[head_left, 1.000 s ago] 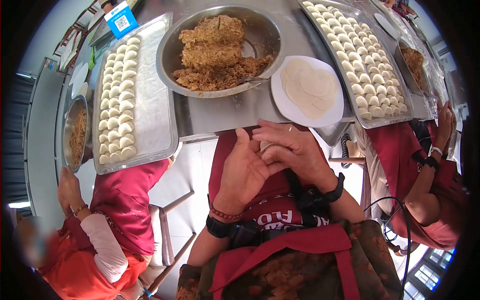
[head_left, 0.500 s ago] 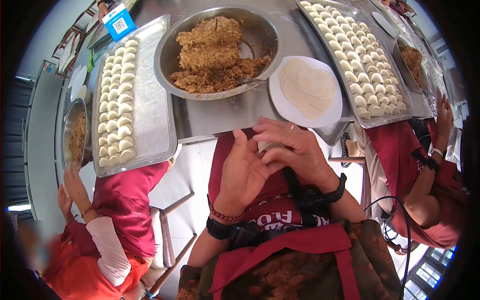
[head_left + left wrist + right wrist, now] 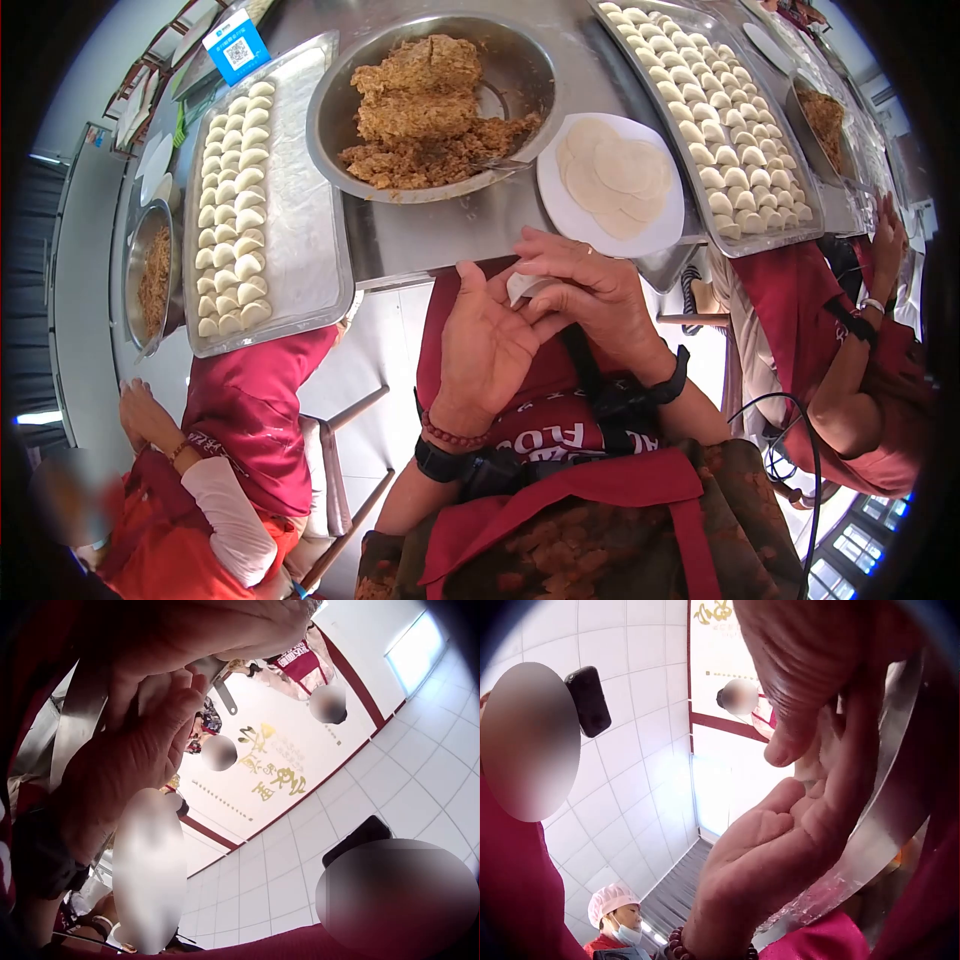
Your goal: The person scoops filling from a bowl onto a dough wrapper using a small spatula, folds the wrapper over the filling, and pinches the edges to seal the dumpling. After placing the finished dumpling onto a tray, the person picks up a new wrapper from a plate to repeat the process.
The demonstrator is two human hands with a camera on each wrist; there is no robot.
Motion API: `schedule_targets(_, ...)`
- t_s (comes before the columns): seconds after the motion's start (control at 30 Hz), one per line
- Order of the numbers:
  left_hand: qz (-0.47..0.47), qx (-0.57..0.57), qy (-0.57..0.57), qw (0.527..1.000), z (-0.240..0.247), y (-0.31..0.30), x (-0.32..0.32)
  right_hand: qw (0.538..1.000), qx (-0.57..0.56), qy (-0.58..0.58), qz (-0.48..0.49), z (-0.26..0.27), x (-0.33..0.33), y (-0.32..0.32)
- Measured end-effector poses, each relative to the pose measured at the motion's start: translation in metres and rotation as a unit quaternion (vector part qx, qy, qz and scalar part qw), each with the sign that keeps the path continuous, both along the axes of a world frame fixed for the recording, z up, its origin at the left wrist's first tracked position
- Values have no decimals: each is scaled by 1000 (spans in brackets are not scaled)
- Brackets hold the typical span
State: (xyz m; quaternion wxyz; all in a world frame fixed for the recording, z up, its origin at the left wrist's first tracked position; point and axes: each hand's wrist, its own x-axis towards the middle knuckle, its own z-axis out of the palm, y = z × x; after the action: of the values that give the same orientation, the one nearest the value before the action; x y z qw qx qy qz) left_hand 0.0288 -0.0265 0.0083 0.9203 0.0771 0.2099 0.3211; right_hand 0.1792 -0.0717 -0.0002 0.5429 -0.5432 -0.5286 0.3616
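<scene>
A pale folded dumpling lies between the two hands, just beyond the table's front edge in the head view. My right hand pinches it with thumb and fingers. Palm up beneath it, my left hand supports it, thumb standing straight and finger ends partly hidden behind the right hand. From the right wrist, the left hand shows close under the right thumb. The left wrist view has both hands overlapping and in shadow.
A steel bowl of brown filling stands ahead, beside a white plate of round wrappers. Trays of dumplings lie left and right. A blue code sign stands at the back left. People sit on both sides.
The left palm has shifted slightly left, and more of the dumpling shows between the hands. The seated person on the left raised a hand by the small bowl, then lowered it.
</scene>
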Motion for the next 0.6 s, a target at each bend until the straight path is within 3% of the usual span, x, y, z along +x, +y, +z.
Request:
schedule_targets(0.13, 29, -23, -16, 999, -4, -2, 2, 1000, 2, 24, -7, -3, -2, 0)
schedule_targets(0.2, 8, 4, 29, 1000, 1, -2, 2, 1000, 10, 15, -4, -9, 2, 0)
schedule_targets(0.4, -30, 45, 60, 997, 0, 1, -6, 987, 43, -154, 11, -3, 7, 0)
schedule_targets(0.6, -10, 10, 10, 1000, -1, 1, -5, 999, -16, 39, -18, -3, -1, 0)
